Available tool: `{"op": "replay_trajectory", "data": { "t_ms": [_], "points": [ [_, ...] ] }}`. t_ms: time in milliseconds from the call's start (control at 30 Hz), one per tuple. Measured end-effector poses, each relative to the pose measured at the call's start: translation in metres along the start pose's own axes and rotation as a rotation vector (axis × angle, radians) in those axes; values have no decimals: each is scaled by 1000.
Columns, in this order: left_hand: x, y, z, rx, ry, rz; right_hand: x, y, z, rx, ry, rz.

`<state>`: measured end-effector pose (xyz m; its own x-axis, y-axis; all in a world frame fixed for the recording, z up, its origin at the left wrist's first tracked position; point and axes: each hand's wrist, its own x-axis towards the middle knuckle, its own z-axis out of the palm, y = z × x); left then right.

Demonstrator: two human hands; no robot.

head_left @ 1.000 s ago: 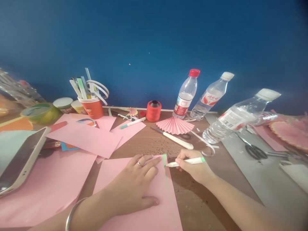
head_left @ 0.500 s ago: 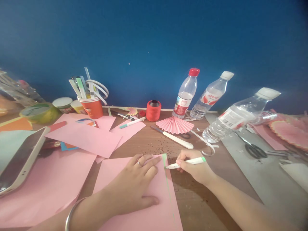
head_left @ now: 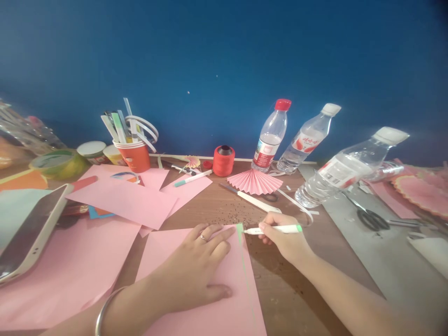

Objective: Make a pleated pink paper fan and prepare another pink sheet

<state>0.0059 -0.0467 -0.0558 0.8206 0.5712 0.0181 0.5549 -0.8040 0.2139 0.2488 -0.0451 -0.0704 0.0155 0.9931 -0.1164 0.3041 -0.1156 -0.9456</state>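
A sheet of pink paper lies on the brown table, with green colouring along its right edge, thickest at the top corner. My left hand rests flat on this sheet, palm down, fingers spread and holding nothing. Just right of the sheet, my right hand pinches a white marker with a green end. The marker's tip points left, at the paper's upper right edge. Beyond my right hand lies a white-handled cutter, its near end partly hidden by the hand.
A pleated pink fan, a red thread spool and three bottles, one red-capped, stand or lie behind. A red cup holds pens. Left are a phone and pink sheets; right, scissors on a grey mat.
My right hand has shifted slightly up and away with the marker, whose tip has moved from the green strip toward the sheet's top right edge. My left hand has stayed in place.
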Motion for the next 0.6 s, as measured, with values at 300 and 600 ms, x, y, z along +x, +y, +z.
{"op": "replay_trajectory", "data": {
  "t_ms": [300,600],
  "points": [
    [0,0,0,1,-10,4,-1,-1,-1,-103,-122,-66],
    [-1,0,0,-4,13,3,1,2,0,40,61,41]
  ]
}}
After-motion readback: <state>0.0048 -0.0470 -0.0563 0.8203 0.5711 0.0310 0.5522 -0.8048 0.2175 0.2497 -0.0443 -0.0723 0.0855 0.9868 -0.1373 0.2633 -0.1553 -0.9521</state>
